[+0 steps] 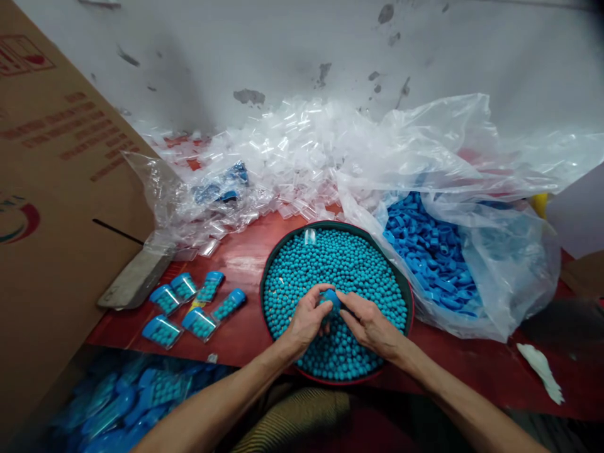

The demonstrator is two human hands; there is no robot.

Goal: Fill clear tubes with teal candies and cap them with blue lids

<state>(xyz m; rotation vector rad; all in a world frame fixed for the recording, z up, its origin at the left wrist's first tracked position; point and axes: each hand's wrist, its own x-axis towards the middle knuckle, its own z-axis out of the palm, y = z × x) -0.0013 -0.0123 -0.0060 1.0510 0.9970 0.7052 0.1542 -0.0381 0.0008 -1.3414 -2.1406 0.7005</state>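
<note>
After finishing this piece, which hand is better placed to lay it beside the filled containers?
Probably the left hand: the filled containers lie on its side of the tub, farther from the right hand.

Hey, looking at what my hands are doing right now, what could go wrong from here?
The blue-topped piece between your left hand and right hand could slip into the beads below. Those lie close to the front rim of the round tray, so a bump might spill some. Your left forearm could perhaps knock the nearby capped containers.
</note>
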